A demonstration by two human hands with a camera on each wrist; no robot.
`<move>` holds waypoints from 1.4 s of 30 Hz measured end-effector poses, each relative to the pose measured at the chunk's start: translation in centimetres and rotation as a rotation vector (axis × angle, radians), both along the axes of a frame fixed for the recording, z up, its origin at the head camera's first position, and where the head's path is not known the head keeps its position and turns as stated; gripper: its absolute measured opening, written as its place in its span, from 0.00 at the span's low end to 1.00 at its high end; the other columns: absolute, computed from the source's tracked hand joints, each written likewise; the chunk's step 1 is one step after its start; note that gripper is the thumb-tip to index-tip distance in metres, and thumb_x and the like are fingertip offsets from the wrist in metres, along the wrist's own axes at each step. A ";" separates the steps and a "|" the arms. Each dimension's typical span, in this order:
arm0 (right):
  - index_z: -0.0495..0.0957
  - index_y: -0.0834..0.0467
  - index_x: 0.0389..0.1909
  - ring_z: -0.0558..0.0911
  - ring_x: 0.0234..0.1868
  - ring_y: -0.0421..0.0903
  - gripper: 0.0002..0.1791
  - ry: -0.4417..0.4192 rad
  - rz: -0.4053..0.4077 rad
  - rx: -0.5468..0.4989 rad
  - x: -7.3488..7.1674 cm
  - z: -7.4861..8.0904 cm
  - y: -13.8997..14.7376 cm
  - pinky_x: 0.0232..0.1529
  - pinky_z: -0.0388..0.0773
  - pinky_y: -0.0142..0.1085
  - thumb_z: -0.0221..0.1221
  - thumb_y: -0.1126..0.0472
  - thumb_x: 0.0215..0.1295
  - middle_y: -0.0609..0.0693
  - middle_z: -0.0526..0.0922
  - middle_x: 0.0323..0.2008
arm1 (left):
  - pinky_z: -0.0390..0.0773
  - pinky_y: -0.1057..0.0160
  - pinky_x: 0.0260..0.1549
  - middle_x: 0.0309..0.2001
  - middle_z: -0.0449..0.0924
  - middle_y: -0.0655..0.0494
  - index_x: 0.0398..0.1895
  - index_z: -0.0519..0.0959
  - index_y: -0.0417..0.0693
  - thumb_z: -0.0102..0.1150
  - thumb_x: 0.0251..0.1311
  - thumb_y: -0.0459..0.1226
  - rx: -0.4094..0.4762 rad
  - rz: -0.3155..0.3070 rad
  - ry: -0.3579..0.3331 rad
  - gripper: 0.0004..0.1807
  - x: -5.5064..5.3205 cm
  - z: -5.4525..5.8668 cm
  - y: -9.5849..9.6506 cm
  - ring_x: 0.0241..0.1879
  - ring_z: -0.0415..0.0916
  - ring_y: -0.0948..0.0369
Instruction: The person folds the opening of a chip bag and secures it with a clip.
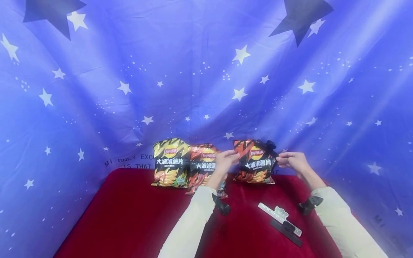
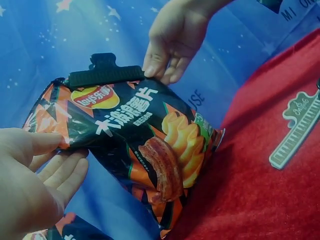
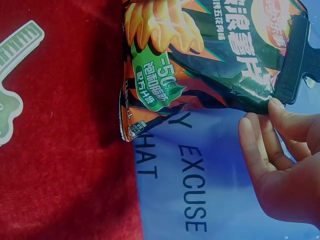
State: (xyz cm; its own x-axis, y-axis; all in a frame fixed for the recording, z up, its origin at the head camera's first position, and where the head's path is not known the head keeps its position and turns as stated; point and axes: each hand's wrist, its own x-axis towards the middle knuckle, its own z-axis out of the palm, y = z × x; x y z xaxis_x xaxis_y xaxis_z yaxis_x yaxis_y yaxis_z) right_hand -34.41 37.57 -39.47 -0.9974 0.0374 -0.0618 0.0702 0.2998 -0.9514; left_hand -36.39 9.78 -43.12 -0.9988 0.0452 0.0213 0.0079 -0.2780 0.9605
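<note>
A black and orange bag of potato chips [image 1: 255,168] stands at the back of the red table, upright in the head view. A black bag clip [image 2: 107,75] sits across its top edge. My left hand [image 1: 224,163] pinches the bag's left edge, thumb in front and fingers behind. At the other side, my right hand [image 1: 295,162] pinches the upper corner, its thumb [image 3: 285,115] right at the end of the clip. The right wrist view shows the bag's lower corner [image 3: 132,127] close to the table's back edge.
A yellow chip bag [image 1: 171,165] and a red chip bag [image 1: 200,150] stand to the left, the red one partly behind my left arm. A pale clip [image 1: 267,211] and a dark clip [image 1: 287,233] lie on the red table [image 1: 129,215]. Behind hangs a blue starry cloth [image 1: 193,71].
</note>
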 end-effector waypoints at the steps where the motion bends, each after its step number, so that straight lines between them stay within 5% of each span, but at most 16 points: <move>1: 0.65 0.79 0.65 0.87 0.34 0.37 0.29 0.002 -0.002 0.001 -0.1 -0.1 0.0 0.48 0.86 0.37 0.62 0.69 0.68 0.36 0.86 0.28 | 0.87 0.53 0.47 0.48 0.86 0.34 0.56 0.79 0.30 0.67 0.60 0.28 -0.005 0.002 0.003 0.21 -0.1 -0.1 0.1 0.40 0.89 0.47; 17: 0.67 0.81 0.63 0.87 0.28 0.35 0.26 -0.002 -0.052 -0.044 -0.5 -2.8 0.0 0.40 0.88 0.35 0.60 0.70 0.69 0.40 0.89 0.28 | 0.88 0.57 0.43 0.49 0.85 0.31 0.57 0.77 0.26 0.64 0.62 0.26 0.024 0.029 0.011 0.20 -0.3 -2.3 1.2 0.41 0.89 0.46; 29: 0.85 0.61 0.41 0.89 0.29 0.40 0.06 0.001 -0.130 -0.172 -0.7 -3.2 -0.6 0.40 0.88 0.37 0.63 0.70 0.67 0.44 0.89 0.25 | 0.87 0.57 0.48 0.53 0.83 0.29 0.61 0.74 0.25 0.63 0.63 0.25 0.036 0.041 0.005 0.23 -0.4 -2.1 1.8 0.48 0.86 0.43; 36: 0.77 0.75 0.56 0.88 0.27 0.38 0.17 0.011 -0.145 -0.162 -0.7 -3.5 -1.1 0.40 0.88 0.36 0.61 0.71 0.69 0.43 0.88 0.24 | 0.84 0.53 0.55 0.59 0.78 0.28 0.67 0.69 0.26 0.58 0.66 0.26 -0.045 0.016 0.007 0.27 0.0 -1.9 2.0 0.57 0.82 0.41; 42: 0.75 0.77 0.57 0.88 0.26 0.38 0.19 -0.004 -0.150 -0.198 -0.4 -3.3 -1.4 0.37 0.88 0.35 0.60 0.71 0.69 0.43 0.88 0.23 | 0.82 0.52 0.58 0.66 0.72 0.30 0.71 0.66 0.29 0.53 0.67 0.26 -0.109 -0.034 0.015 0.29 0.1 -1.7 1.9 0.64 0.76 0.41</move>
